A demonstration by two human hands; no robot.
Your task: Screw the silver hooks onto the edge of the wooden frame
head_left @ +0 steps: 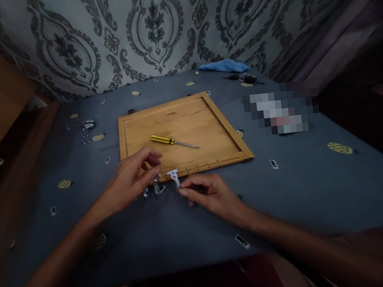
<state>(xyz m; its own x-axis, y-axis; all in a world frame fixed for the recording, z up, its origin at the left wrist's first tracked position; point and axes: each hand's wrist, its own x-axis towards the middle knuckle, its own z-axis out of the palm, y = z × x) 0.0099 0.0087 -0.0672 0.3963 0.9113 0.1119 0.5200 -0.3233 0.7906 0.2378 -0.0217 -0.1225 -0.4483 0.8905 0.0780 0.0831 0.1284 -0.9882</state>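
Observation:
My right hand (212,194) pinches a silver metal hinge (174,177) between thumb and fingertips, at the near edge of a wooden panel (181,112). The hinge's flat plate overlaps that edge, where a row of small dark holes shows. My left hand (135,174) hovers over the panel's near left corner, fingers curved and the thumb apart from them, with nothing visible in its grasp. Just below its thumb is another metal hinge (157,186), partly hidden by the hand. Across the panel lies a screwdriver (163,139) with a yellow and black handle.
A small pile of metal hardware (88,124) and several tiny screws (85,138) lie at the left on the dark patterned tablecloth (286,197). Towards the back right are a blue cloth (224,66), a dark tool (246,78) and a blurred-out item (277,114).

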